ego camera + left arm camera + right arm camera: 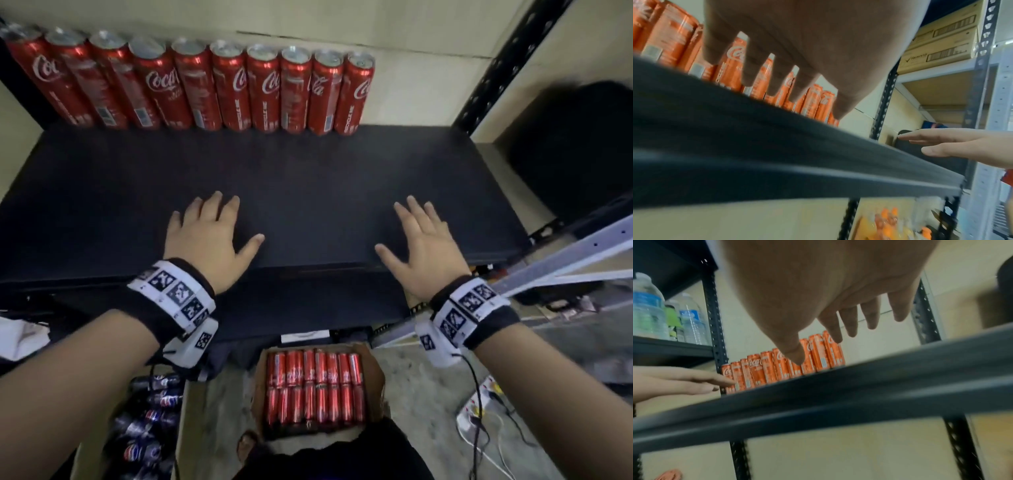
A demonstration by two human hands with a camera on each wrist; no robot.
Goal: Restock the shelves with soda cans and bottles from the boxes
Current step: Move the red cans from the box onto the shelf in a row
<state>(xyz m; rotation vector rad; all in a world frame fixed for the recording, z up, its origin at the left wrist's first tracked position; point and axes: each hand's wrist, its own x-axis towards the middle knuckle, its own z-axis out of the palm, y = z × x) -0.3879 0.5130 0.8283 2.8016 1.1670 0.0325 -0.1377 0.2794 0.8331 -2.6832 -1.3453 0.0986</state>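
Observation:
A row of several tall red cola cans (191, 85) stands along the back of the dark shelf (308, 178), against the wall. My left hand (209, 236) hovers flat over the shelf's front left, fingers spread and empty. My right hand (421, 240) hovers the same way at the front right, also empty. Below on the floor an open cardboard box (375, 377) holds two rows of red cans (315, 387) lying flat. The wrist views show the same cans (731, 71) (781, 366) beyond each open palm (818, 40) (828, 280).
Dark cola bottles (147, 425) lie in a heap at the lower left on the floor. A black perforated upright (507, 65) bounds the shelf's right side. Water bottles (651, 309) stand on a neighbouring shelf. A power strip with cables (479, 411) lies on the floor at right.

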